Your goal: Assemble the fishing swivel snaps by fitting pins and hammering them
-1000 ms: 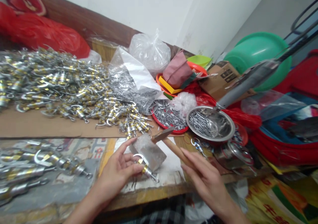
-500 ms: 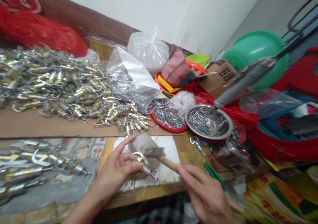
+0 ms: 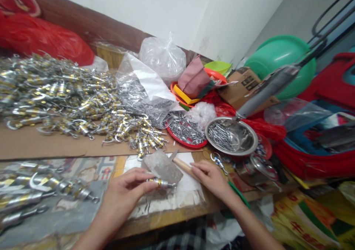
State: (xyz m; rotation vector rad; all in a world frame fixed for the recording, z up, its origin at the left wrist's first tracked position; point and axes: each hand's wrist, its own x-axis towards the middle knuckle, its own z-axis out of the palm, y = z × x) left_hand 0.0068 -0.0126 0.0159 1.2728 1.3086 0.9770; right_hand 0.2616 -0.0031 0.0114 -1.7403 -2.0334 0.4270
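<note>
My left hand (image 3: 130, 189) pinches a small silver metal fitting (image 3: 163, 183) with a yellow band and a ring at its end, between thumb and fingers. The fitting lies over the near edge of a grey block (image 3: 161, 165), and my fingers hide its other end. My right hand (image 3: 208, 176) is closed around the wooden handle of a hammer (image 3: 181, 164). The hammer's head is down beside the block's right side, on the white sheet (image 3: 191, 185).
A large heap of similar fittings (image 3: 63, 91) covers the left back. Near it lie several more fittings (image 3: 55, 181). A red tray (image 3: 191, 145) of small metal parts and a steel bowl (image 3: 253, 139) of pins stand behind my right hand. Green-handled scissors (image 3: 240, 195) lie close to my right wrist.
The hammer has moved from above the block down to its right side, with my right hand. The fitting in my left hand has turned, and its hook no longer shows.
</note>
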